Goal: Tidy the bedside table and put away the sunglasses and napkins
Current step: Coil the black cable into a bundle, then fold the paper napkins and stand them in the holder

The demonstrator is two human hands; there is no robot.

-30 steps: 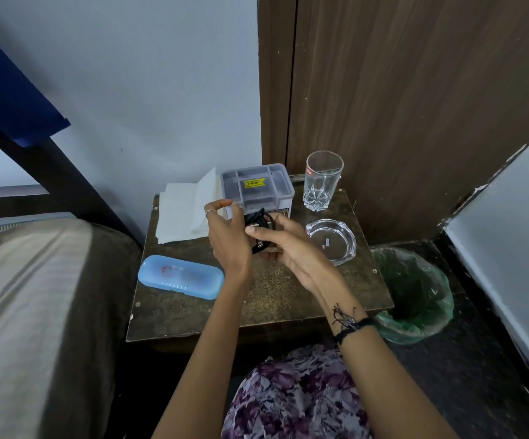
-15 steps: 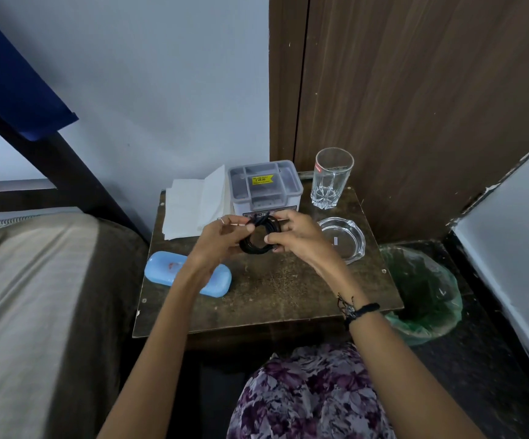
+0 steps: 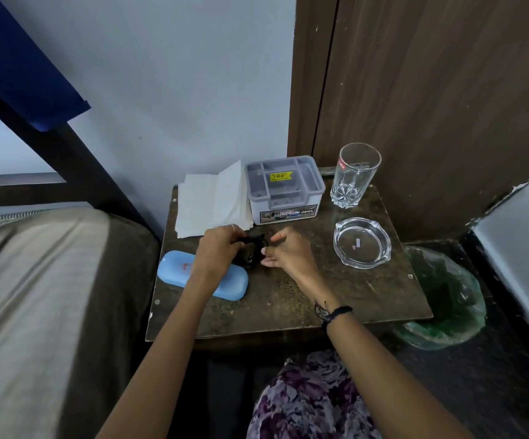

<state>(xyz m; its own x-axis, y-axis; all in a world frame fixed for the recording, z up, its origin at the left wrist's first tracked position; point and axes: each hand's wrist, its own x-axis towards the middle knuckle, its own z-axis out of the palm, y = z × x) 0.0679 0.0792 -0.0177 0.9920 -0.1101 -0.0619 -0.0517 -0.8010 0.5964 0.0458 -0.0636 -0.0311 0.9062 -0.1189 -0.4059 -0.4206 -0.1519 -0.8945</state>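
Left hand (image 3: 217,248) was closed round the folded black plastic sunglasses (image 3: 252,252), held low over the worn dark wooden bedside table (image 3: 336,296). Right hand (image 3: 288,253) sat just beside them, fingers loosely curled, gripping nothing I could see. Closed pale blue oval plastic case (image 3: 174,269) lay just left of the sunglasses, partly under the left wrist, long axis running left-right; left hand nearer. Stack of white paper napkins (image 3: 206,201) lay behind, beside the grey plastic organiser box (image 3: 283,188).

On the desk (image 3: 336,299) I see the napkins (image 3: 207,205) far left, the organizer box (image 3: 283,188) right of them and the glass (image 3: 355,179) far right. The ashtray (image 3: 362,243) sits nearer than the glass. The case (image 3: 174,270) lies near left, the sunglasses (image 3: 252,253) just right of it.
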